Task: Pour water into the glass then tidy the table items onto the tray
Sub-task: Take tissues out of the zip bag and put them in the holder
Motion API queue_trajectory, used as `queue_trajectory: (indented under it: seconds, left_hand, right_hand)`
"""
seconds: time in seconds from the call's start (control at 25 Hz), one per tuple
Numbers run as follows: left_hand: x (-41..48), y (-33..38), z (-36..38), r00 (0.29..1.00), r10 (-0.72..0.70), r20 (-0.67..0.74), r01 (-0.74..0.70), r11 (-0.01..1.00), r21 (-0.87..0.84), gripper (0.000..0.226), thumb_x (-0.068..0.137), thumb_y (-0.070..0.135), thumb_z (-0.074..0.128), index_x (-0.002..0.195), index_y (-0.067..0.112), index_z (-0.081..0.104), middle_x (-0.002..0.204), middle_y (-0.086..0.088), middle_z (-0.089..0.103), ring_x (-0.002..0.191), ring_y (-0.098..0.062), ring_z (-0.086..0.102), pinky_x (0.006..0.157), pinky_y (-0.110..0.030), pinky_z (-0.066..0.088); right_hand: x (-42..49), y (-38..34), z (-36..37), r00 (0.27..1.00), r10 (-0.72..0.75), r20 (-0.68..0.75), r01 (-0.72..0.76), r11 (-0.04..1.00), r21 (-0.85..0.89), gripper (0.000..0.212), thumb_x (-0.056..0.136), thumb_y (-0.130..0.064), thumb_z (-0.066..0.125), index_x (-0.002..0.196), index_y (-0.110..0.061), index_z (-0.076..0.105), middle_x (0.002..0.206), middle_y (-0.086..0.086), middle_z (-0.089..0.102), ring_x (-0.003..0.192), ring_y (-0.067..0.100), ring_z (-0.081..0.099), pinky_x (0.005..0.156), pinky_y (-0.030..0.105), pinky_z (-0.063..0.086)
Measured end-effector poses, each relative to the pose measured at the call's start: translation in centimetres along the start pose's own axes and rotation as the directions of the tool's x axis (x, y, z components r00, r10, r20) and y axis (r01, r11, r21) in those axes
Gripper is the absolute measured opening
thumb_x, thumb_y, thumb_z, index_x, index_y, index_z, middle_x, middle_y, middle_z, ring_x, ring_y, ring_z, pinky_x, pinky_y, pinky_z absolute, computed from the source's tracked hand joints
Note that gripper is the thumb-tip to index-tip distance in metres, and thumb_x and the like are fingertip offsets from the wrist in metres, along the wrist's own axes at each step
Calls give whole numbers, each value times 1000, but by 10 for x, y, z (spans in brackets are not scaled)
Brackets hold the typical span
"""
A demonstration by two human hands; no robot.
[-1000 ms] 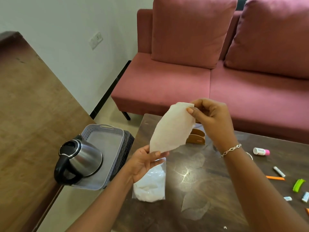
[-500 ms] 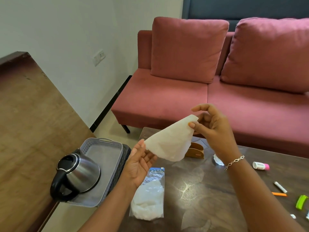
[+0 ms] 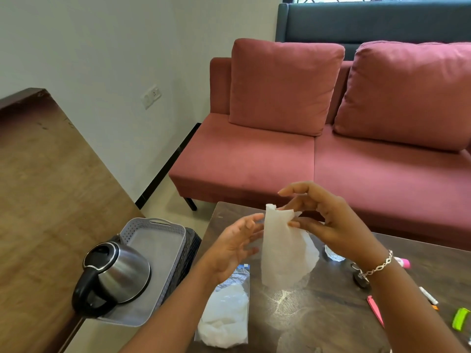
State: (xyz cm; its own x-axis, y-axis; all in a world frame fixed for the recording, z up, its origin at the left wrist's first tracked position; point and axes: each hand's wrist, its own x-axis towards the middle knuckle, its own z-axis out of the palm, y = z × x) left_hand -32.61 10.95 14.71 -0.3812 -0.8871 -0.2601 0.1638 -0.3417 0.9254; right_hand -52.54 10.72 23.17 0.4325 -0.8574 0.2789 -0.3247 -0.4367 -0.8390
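at lower left the kettle [image 3: 119, 273] sits on the grey tray [image 3: 163, 233], as before. left of centre, the left hand [image 3: 233, 247] has let go of the white tissue [image 3: 285, 253] and is released, fingers spread just beside its left edge, above the plastic bag [image 3: 224, 314] on the table [image 3: 321, 319]. the tissue now hangs down at centre instead of stretching sideways, pinched at its top by the right hand [image 3: 334, 225].

Two hands are showing: one left hand [image 3: 229, 248], one right hand [image 3: 339, 225]. One tissue [image 3: 285, 256] is hanging, one bag [image 3: 225, 317] is lying, one kettle [image 3: 117, 276] and one tray [image 3: 159, 247] are sitting. Two cushions [image 3: 285, 85] are resting on one sofa [image 3: 244, 161]. One glass [image 3: 334, 256] is peeking out, and perhaps six small items [image 3: 460, 318] are lying on one table [image 3: 331, 327], partly cut off.
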Motion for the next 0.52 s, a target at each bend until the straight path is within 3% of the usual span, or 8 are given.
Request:
queue_trajectory:
  seconds: [0.12,0.2,0.28,0.32,0.4,0.52]
  left_hand:
    - [6,7,4,997,-55,50,62,989,-136,103,45,61,80,129,12,48,125,-11,59,117,-29,53,102,-48,39]
    - [7,7,3,995,-83,45,90,982,-167,75,58,43,80,121,11,54,111,-11,61,104,-27,54,90,-44,46]
    - [8,8,0,998,-60,-11,58,987,-153,32,75,12,66,106,11,61,97,-8,66,94,-24,57,78,-37,54]
    - [8,9,-1,997,-36,-62,27,990,-141,22,77,0,61,97,9,63,89,-6,68,88,-23,59,72,-32,56]
    - [5,13,-6,987,46,-156,-58,995,-77,19,77,-10,59,82,8,63,76,-4,68,80,-20,58,65,-25,55]
    - [0,25,-11,953,193,-232,-168,978,123,19,75,-10,63,73,9,60,74,-7,61,76,-19,54,64,-24,46]
  right_hand:
    - [-5,-4,-1,1000,-16,21,18,995,-98,52,78,1,66,107,-39,50,89,-3,70,89,8,66,85,22,51]
    - [-8,-6,-2,1000,-29,1,29,988,-150,54,78,2,66,106,-41,50,87,-4,70,88,7,65,83,22,52]
    - [-11,-4,-3,998,-24,-58,13,983,-183,55,77,2,67,104,-42,49,85,-4,69,87,5,64,84,21,51]
    - [-13,-2,-4,996,-10,-90,-8,982,-188,55,76,3,67,104,-42,49,84,-3,68,87,5,64,84,21,51]
    - [-16,3,-4,989,37,-145,-62,982,-176,54,76,4,67,101,-41,51,83,-5,66,84,8,64,83,23,52]
    - [-19,10,-2,977,103,-186,-123,987,-101,54,73,7,68,98,-39,53,91,-7,66,79,12,65,79,27,54]
